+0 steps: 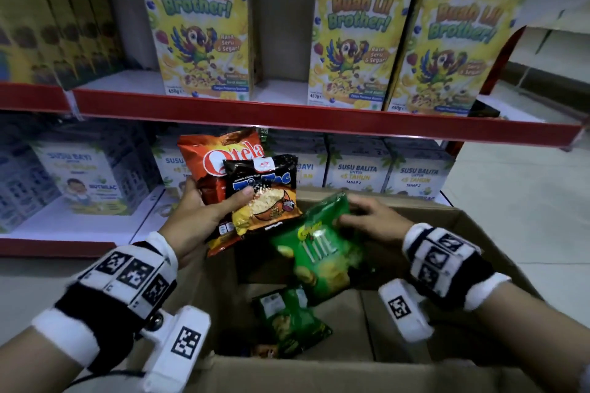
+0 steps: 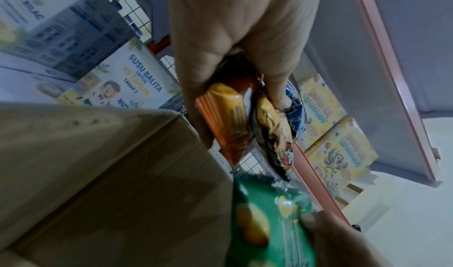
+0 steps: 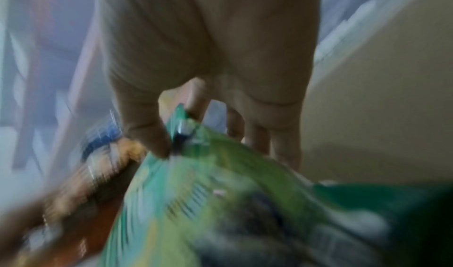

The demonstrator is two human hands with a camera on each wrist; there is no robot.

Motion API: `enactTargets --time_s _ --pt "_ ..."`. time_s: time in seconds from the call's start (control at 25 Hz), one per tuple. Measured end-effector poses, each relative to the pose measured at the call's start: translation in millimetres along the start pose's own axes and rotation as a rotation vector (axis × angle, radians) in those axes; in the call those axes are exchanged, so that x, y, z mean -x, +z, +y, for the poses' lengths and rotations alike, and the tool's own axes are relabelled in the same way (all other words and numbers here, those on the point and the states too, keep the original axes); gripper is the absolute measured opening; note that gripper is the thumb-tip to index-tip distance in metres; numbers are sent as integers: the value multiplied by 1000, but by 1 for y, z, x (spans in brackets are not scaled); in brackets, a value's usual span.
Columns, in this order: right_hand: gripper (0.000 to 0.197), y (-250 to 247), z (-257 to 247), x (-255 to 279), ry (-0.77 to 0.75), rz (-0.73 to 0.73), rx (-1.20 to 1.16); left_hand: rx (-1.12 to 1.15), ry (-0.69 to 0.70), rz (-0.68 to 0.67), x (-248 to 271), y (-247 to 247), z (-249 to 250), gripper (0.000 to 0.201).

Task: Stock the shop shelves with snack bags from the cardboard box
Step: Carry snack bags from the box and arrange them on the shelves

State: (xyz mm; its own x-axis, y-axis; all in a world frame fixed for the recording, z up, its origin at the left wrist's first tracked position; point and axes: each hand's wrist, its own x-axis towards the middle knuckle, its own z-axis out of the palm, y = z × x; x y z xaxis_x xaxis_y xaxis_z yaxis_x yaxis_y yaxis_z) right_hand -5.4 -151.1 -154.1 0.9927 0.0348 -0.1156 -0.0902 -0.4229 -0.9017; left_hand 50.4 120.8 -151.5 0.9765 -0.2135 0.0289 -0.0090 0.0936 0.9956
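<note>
My left hand (image 1: pixel 204 210) grips two snack bags together above the box's left side: a red-orange Qtela bag (image 1: pixel 220 153) behind and a black-and-yellow bag (image 1: pixel 265 198) in front, thumb across both. The left wrist view shows the same two bags, the orange bag (image 2: pixel 228 120) and the black-and-yellow bag (image 2: pixel 272 127). My right hand (image 1: pixel 367 217) pinches the top edge of a green snack bag (image 1: pixel 319 252), which hangs over the open cardboard box (image 1: pixel 367 370); the right wrist view shows that green bag (image 3: pixel 220 193), blurred. Another green bag (image 1: pixel 287 319) lies on the box floor.
The upper shelf (image 1: pixel 319 120) with a red front edge carries tall yellow cereal boxes (image 1: pixel 357 38), with a gap between them. The lower shelf (image 1: pixel 73 226) holds white milk-powder boxes (image 1: pixel 357 169). Pale floor (image 1: pixel 526 188) stretches off to the right.
</note>
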Motion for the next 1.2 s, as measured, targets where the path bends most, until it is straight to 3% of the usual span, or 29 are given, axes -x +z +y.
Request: enactTargets --time_s 0.12,0.36,0.52,0.6,0.68,0.76,0.88,1.04,1.2 --pt "4 -23 -25 13 -62 210 -170 50 92 96 0 11 14 95" --pt "21 -61 -83 30 -91 442 -334 144 142 235 1 31 42 116" --pt "45 -69 -103 47 -60 560 -396 206 127 224 3 50 49 108" --pt "54 -65 -110 61 -35 515 -501 226 117 233 9 57 47 102" --pt "68 -52 -114 75 -31 357 -642 241 84 227 19 62 40 99" --pt "76 -31 -109 81 -47 227 -761 214 91 197 32 66 30 81" --pt "81 -3 -84 71 -15 236 -819 205 108 42 39 74 21 57" --pt "78 3 -59 60 -3 283 -826 123 130 -90 38 75 18 53" --pt "76 -3 -41 52 -43 263 -781 22 108 -66 31 67 12 72"
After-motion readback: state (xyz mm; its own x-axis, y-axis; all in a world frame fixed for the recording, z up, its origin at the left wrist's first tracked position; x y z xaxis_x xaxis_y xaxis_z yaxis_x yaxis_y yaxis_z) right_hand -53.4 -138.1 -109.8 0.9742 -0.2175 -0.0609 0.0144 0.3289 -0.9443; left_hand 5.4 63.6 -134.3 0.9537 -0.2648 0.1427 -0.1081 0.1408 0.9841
